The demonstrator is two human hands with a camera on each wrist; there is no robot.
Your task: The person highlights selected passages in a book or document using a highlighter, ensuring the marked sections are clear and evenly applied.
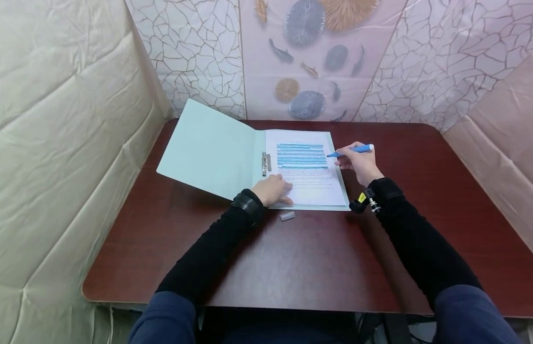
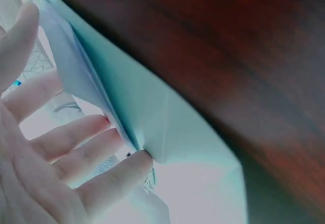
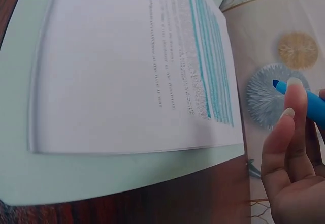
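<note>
1. Folder (image 1: 206, 148): pale green, lying open at the far middle of the table (image 1: 313, 267). Cover to the left, slightly raised off the tabletop along its near edge.
2. Paper (image 1: 313, 193): in the folder's right half, beside the metal clip (image 1: 264, 164). Blue stripes (image 1: 301, 155) cover the far part of the text; near lines unmarked (wording mostly too small to read).
3. Right hand (image 1: 358, 163): fingers curled, pinching the blue marker (image 1: 356, 150). Tip uncapped, pointing left, at the page's right edge (right wrist view shows it apart from the paper).
4. Left hand (image 1: 272, 189): fingers spread, fairly straight, gripping nothing; rests on the page's near left corner.
5. Small grey piece (image 1: 287, 216): on the table, just near of the folder.
</note>
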